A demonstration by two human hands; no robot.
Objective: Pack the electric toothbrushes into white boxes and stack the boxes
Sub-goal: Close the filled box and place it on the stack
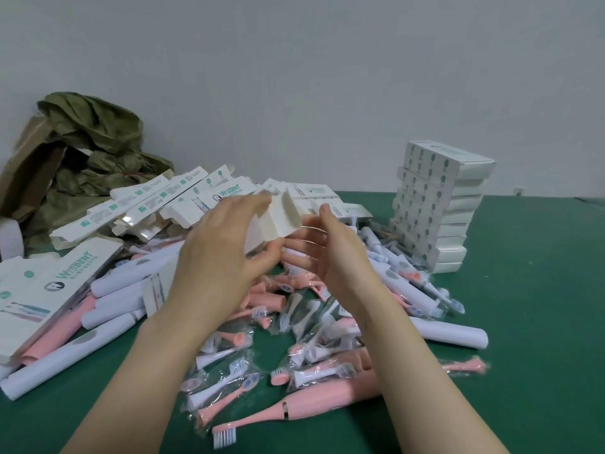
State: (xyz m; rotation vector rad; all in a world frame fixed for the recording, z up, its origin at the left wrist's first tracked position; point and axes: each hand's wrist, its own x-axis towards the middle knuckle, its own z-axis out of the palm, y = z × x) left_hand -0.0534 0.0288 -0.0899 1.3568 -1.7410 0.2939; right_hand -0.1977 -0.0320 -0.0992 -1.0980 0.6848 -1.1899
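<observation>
Both forearms reach forward, bare, over the middle of the green surface. Left hand raised, back toward the camera; fingers over the top and thumb under the bottom of a white box, gripping it. Box tilted, open end with flap facing right. Inside of it not readable.

Right hand just beside that open end, palm turned left, fingers loosely extended and a little spread, nothing clearly gripped. Index tip is up by the flap; contact cannot be confirmed. Glints near the fingers may be clear wrap; too blurred to say.

Stack of closed boxes far right, several layers high, leaning slightly, well apart from the hands. Flat unfolded cartons heaped back left; one printed carton lies over handles at the left edge.

Under the hands, a loose litter: white toothbrush handles to the left, more at right, bagged brush heads in pink and white across the middle, a pink toothbrush with head attached nearest the camera.

Crumpled olive bag and brown cardboard sit against the wall, back left.
</observation>
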